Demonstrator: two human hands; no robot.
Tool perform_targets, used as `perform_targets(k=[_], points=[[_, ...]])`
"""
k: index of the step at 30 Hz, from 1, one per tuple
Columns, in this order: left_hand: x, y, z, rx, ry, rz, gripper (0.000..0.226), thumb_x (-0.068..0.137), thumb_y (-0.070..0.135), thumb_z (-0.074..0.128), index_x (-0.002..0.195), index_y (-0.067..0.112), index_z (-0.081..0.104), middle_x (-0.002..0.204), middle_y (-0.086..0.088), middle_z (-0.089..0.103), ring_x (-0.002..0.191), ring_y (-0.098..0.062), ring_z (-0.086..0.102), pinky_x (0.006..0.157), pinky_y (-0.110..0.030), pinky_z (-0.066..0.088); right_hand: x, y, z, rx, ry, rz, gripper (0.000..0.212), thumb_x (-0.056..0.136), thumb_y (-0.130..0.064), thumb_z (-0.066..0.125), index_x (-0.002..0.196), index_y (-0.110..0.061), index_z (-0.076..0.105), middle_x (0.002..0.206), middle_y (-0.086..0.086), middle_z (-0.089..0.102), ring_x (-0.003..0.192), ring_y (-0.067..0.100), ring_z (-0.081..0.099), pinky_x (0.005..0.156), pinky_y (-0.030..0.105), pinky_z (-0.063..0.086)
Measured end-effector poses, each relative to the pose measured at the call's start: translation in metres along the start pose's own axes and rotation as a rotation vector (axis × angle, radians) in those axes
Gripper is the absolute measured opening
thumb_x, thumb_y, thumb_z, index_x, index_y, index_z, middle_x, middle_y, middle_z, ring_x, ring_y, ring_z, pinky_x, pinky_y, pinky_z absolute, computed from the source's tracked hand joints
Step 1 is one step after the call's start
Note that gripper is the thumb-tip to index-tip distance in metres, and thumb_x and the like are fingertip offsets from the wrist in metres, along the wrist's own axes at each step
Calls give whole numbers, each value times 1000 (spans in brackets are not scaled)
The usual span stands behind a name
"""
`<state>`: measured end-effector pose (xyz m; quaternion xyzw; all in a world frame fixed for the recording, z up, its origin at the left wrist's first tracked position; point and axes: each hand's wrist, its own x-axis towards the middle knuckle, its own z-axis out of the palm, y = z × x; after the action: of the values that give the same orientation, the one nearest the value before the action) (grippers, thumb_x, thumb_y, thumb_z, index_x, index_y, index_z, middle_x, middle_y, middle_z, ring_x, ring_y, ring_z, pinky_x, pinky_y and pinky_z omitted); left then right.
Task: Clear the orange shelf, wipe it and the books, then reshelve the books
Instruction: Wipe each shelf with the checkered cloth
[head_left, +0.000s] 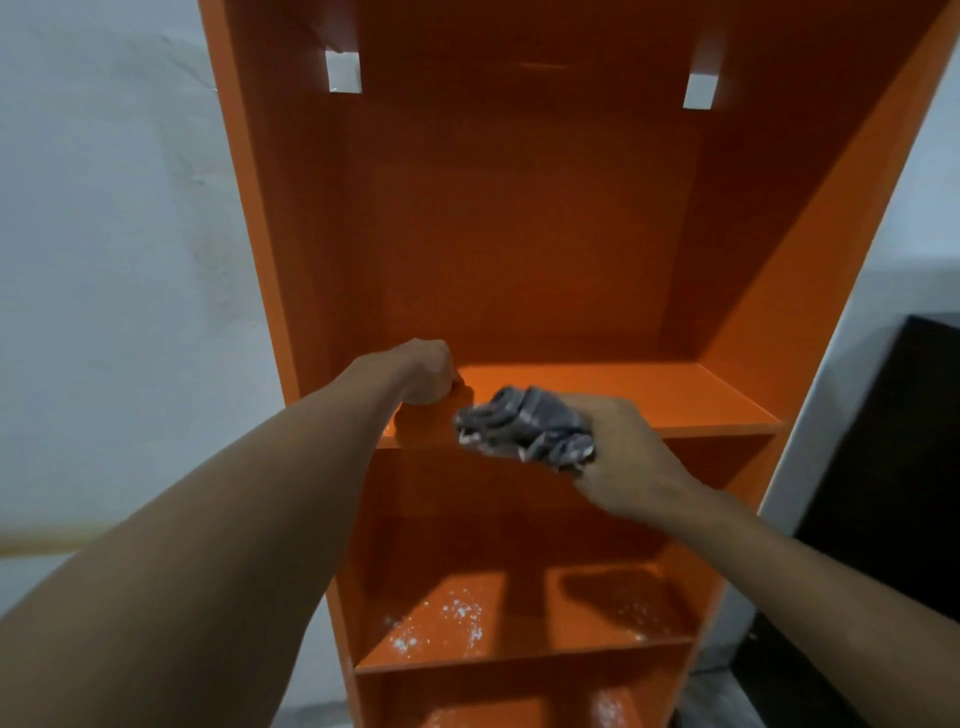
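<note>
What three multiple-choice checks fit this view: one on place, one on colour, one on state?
1. Where is the cloth that the right hand grips?
A) at the front edge of the upper board
B) on the floor
C) on a chair

2. What colour is the cloth?
A) yellow
B) grey
C) green

3. How is the lower board?
A) stacked with books
B) covered by a towel
C) speckled with white dust

Answers: 1 A, the bunched cloth sits over that board's front edge. 2 B, its folds are grey with pale flecks. 3 C, white specks lie scattered on its orange surface.
</note>
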<state>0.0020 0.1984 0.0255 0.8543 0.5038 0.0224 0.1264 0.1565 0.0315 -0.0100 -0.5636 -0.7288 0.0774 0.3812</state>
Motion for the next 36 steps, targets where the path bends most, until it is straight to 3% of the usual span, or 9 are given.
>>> perform_targets(k=[5,8,12,15,19,22,26,31,36], points=[[2,0,-1,0,1,-40,29,103,23,41,121,10,61,118,-10,63,104,-27,63,95,-44,53,55,33,-14,-102,248,174,29,79,-14,67,80,-43,66,75,-13,69,78,18,65,66,35,50],[3,2,0,-19,2,-50,30,105,20,38,121,8,60,116,-11,64,103,-27,64,95,-43,53,78,64,-8,-221,175,254,36,82,-16,64,110,-38,67,89,-1,75,79,25,66,66,40,54],[6,6,-1,-7,-10,-58,37,104,12,37,132,15,60,132,-8,60,115,-27,59,100,-40,50,98,80,5,-481,13,242,25,79,-16,60,99,-27,69,85,5,69,82,33,62,65,36,46],[7,6,-1,-48,20,-82,34,103,19,40,127,16,64,126,-9,63,112,-26,61,98,-41,51,96,71,8,-431,5,202,22,78,-17,61,96,-25,70,82,3,68,81,30,63,64,34,45],[7,1,2,-159,64,-90,27,99,8,46,93,14,72,97,-5,69,85,-19,64,71,-33,51,57,42,13,-350,-66,21,10,82,-25,65,92,-26,67,84,2,61,82,26,57,64,31,38],[6,-5,1,-264,116,-83,36,93,-7,46,108,10,74,105,-5,71,92,-20,65,82,-33,53,27,22,7,-194,-225,-75,20,81,-21,68,72,-30,53,74,-4,52,75,21,52,61,36,38],[-6,-18,-13,-277,288,-105,37,91,-8,45,90,15,74,93,-8,72,73,-20,65,70,-30,52,24,20,-6,8,-270,-78,10,76,-16,61,72,-25,63,70,-2,69,67,21,64,57,41,49],[-30,-14,-37,-78,359,-155,44,94,-7,37,121,10,67,125,-10,64,111,-27,60,86,-32,46,87,49,-23,-64,60,72,31,78,-18,63,103,-35,70,98,-1,74,93,26,67,72,36,53],[-43,-7,-41,94,303,-182,48,94,-6,37,134,12,57,134,-11,58,121,-29,57,99,-39,47,111,88,13,-446,-81,260,29,84,-40,49,110,-34,61,112,4,63,104,34,53,86,42,44]])
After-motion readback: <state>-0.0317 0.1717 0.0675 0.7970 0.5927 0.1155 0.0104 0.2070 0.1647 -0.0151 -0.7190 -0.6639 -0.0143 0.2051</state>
